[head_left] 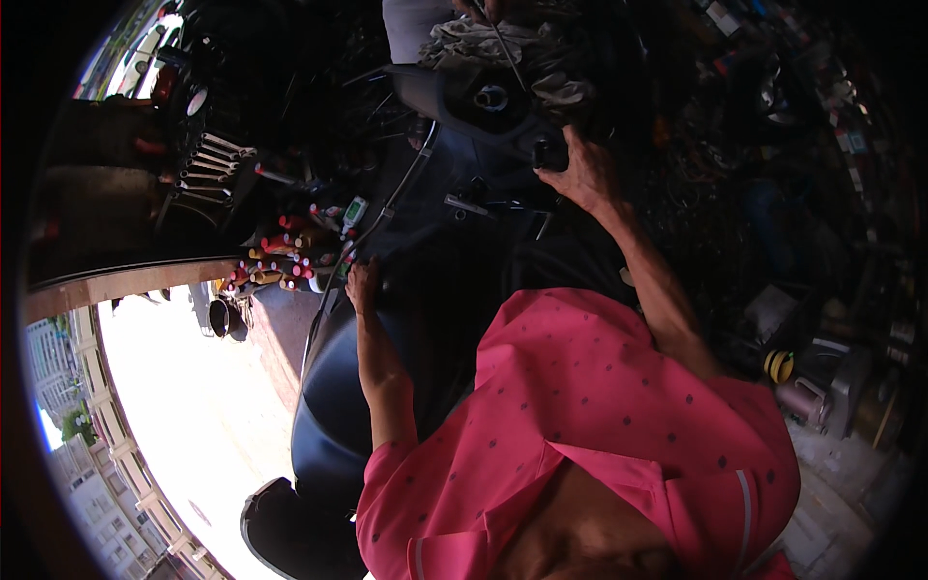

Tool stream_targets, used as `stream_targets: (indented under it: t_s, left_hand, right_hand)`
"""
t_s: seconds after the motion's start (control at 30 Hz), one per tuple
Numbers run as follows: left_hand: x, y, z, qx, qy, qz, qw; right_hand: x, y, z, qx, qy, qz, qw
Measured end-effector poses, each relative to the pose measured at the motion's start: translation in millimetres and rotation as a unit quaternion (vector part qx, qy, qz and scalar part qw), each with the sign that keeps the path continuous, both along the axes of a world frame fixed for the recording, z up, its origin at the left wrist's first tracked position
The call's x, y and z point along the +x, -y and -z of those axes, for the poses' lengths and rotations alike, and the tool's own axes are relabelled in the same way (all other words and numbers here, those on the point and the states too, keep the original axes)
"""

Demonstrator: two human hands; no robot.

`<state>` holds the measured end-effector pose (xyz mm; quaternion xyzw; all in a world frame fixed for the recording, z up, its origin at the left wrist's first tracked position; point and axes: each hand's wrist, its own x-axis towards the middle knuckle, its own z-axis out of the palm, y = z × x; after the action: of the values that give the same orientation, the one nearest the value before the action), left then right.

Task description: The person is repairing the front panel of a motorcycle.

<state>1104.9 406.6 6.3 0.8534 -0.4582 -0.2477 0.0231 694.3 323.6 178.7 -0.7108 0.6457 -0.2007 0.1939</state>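
A dark scooter fills the middle, with its blue-black body (333,387) below and its upper panel (425,92) farther off. My right hand (588,179) reaches to the panel's right side, thumb and fingers curved round a black round part (549,153). My left hand (362,286) is closed at the scooter's left side, beside a long thin pale hose or cable (391,205); what it grips, if anything, I cannot make out. A round metallic fitting (491,98) sits in the panel. Loose metal tools (468,205) lie between my arms.
Another person's hand (480,10) holds a thin rod at the top, by crumpled grey cloth (483,43). Several wrenches (208,169) are lined up at the left, above bottles with red and yellow caps (280,261). Dark clutter and a yellow roll (778,365) are at the right.
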Motion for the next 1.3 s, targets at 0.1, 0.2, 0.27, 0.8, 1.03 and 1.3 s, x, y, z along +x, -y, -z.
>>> stream_targets:
  t_s: [0.1, 0.2, 0.27, 0.8, 1.03, 1.3]
  left_hand:
    - [-2.1, 3.2, 0.4, 0.01, 0.001, 0.011, 1.0]
    - [-0.4, 1.1, -1.6, 0.01, -0.003, 0.004, 1.0]
    - [2.7, -0.9, 2.2, 0.004, -0.01, -0.007, 1.0]
    - [-1.5, 2.9, -8.1, 0.031, -0.007, -0.003, 0.999]
    - [-6.0, 3.8, -7.5, 0.035, 0.005, -0.002, 0.999]
    - [-7.3, 4.4, -12.0, 0.027, -0.008, -0.008, 1.0]
  right_hand:
    - [-2.3, -0.5, 2.1, -0.017, -0.008, 0.003, 1.0]
    - [1.1, -0.4, -3.9, -0.008, -0.013, 0.003, 1.0]
    - [1.8, -0.3, -1.7, -0.016, -0.013, -0.004, 1.0]
    - [0.4, -0.3, 3.4, -0.053, -0.029, -0.003, 0.998]
    - [-0.5, -1.0, 0.0, -0.022, -0.035, 0.002, 0.999]
    - [-1.1, -1.7, -1.4, -0.028, -0.033, -0.001, 0.999]
